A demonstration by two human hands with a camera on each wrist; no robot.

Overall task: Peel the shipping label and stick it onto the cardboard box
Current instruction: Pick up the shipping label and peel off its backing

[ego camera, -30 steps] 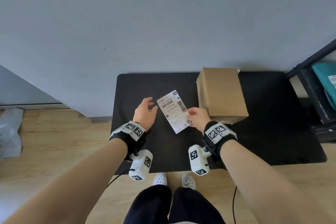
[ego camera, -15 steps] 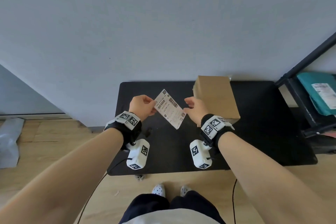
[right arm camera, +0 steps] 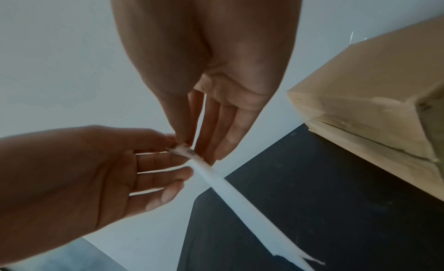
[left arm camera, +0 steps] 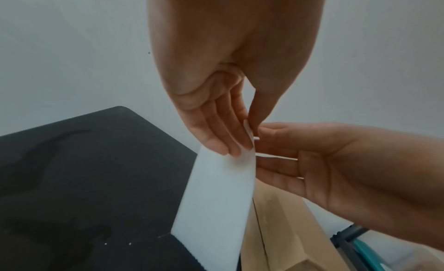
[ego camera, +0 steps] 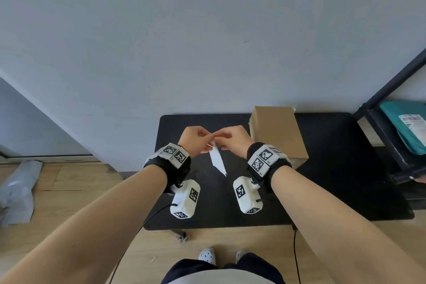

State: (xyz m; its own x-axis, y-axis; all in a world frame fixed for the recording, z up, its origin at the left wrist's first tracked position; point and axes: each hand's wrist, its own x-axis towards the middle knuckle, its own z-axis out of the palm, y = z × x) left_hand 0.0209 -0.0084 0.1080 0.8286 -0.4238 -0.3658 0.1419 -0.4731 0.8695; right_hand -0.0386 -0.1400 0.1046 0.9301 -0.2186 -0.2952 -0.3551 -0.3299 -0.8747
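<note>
Pinching the top corner of the label (ego camera: pixel 217 160), both hands meet above the black table (ego camera: pixel 345 168), fingertips touching. The left hand (ego camera: pixel 194 140) has its thumb on one face of the label and its fingers (left arm camera: pixel 223 134) laid nearly straight against the other, so the sheet is clamped between them. The right hand (ego camera: pixel 232 140) nips the same corner between thumb and forefinger; its remaining fingers (right arm camera: pixel 223 127) extend loosely and hold nothing. The label hangs down from this shared grip, clear of the table, seen almost edge-on from the head view with its blank white back toward the left wrist camera; printed matter is not legible in any view. Its lower end is ragged or torn in the right wrist view. Whether the backing has begun to separate at the corner cannot be determined. The box (ego camera: pixel 276 131) stands closed on the table, just beside the right hand on its outer side, at the rear edge near the grey wall (ego camera: pixel 207 41). Its top face is bare cardboard. A dark rack (ego camera: pixel 391 140) holding a teal parcel (ego camera: pixel 405 127) stands to the right of the table.
</note>
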